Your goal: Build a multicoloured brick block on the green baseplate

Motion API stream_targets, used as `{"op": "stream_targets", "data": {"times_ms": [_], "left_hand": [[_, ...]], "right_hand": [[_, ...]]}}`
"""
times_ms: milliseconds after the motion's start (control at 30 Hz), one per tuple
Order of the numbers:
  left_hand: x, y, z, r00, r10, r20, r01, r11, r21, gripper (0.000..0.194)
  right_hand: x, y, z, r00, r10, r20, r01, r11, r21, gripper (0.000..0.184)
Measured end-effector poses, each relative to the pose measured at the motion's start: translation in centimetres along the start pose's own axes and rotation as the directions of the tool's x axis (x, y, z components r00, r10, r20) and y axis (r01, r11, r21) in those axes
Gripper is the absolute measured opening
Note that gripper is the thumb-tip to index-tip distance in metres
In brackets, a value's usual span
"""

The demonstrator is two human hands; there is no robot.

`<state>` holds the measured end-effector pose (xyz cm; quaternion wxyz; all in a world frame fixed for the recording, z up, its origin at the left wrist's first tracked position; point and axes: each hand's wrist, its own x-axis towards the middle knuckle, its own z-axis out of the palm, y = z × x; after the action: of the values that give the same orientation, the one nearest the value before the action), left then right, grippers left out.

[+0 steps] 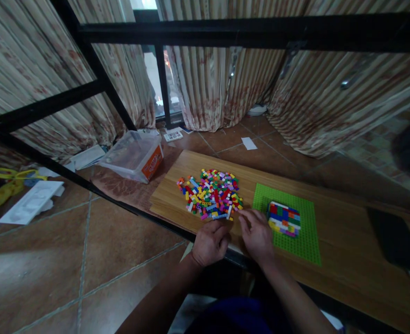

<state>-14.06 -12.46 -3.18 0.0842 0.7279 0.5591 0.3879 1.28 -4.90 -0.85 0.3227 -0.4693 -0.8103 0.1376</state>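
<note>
A loose pile of small toy building bricks [214, 191] in many colours lies on the wooden tabletop. My left hand [211, 242] is at the pile's near edge, its fingers curled closed, and whatever they may hold is hidden. Close by on the right, my right hand [258, 234] is closed with thumb and forefinger near the bricks; I cannot make out anything between them. To the right of that hand lies a bright green baseplate [309, 239]. On it sits a low rectangular block of joined bricks [284, 218] in red, blue, white, yellow and other colours.
A wooden table [337, 232] runs rightward to a dark flat object [396, 239]. Beyond its left end stands a clear plastic bin [128, 155] with an orange label. Black metal bars [205, 33] cross in front of curtains. White moulded packaging [33, 202] lies on the tiled floor.
</note>
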Motion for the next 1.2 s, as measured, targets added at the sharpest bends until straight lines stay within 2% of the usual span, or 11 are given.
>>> {"op": "stream_targets", "data": {"times_ms": [233, 433, 600, 700, 767, 867, 933, 1000, 1100, 1200], "left_hand": [[0.4, 0.6, -0.1, 1.0, -0.027, 0.01, 0.026, 0.997, 0.071, 0.02], [0.5, 0.6, -0.1, 1.0, -0.025, 0.003, 0.025, 0.995, 0.095, 0.018], [0.5, 0.6, -0.1, 0.999, -0.034, 0.01, 0.033, 0.993, 0.116, 0.016], [0.5, 0.5, -0.1, 0.999, -0.032, 0.019, 0.03, 0.994, 0.104, 0.016], [0.5, 0.5, 0.0, 0.999, -0.036, 0.024, 0.033, 0.994, 0.101, 0.016], [0.5, 0.4, 0.0, 0.999, -0.035, 0.025, 0.032, 0.994, 0.105, 0.016], [0.5, 0.4, -0.1, 0.999, -0.028, 0.019, 0.026, 0.994, 0.108, 0.017], [0.6, 0.4, -0.1, 1.0, -0.025, 0.018, 0.023, 0.994, 0.107, 0.017], [0.6, 0.5, -0.1, 0.999, -0.037, 0.029, 0.034, 0.993, 0.111, 0.016], [0.7, 0.4, -0.1, 0.998, -0.042, 0.036, 0.038, 0.992, 0.117, 0.016]], "right_hand": [[1.7, 0.8, -0.9, 0.995, 0.097, -0.021, -0.099, 0.987, -0.124, 0.026], [2.6, 0.9, 0.4, 0.988, 0.138, 0.065, -0.122, 0.97, -0.212, 0.022], [3.0, 0.7, 0.8, 0.986, 0.15, 0.068, -0.134, 0.97, -0.204, 0.018], [2.7, -0.1, -0.1, 0.987, 0.154, 0.056, -0.146, 0.982, -0.119, 0.019], [2.0, -0.9, -0.9, 0.981, 0.183, 0.062, -0.185, 0.983, 0.015, 0.017], [0.1, -2.2, -1.9, 0.958, 0.252, 0.137, -0.28, 0.926, 0.254, 0.011], [-1.4, -2.8, -2.2, 0.936, 0.296, 0.189, -0.346, 0.873, 0.344, 0.009], [-2.8, -3.0, -2.5, 0.921, 0.324, 0.218, -0.385, 0.846, 0.37, 0.008], [-4.2, -2.5, -3.3, 0.922, 0.316, 0.226, -0.381, 0.848, 0.369, 0.011], [-5.0, -1.1, -4.6, 0.934, 0.312, 0.174, -0.356, 0.86, 0.366, 0.016]]}}
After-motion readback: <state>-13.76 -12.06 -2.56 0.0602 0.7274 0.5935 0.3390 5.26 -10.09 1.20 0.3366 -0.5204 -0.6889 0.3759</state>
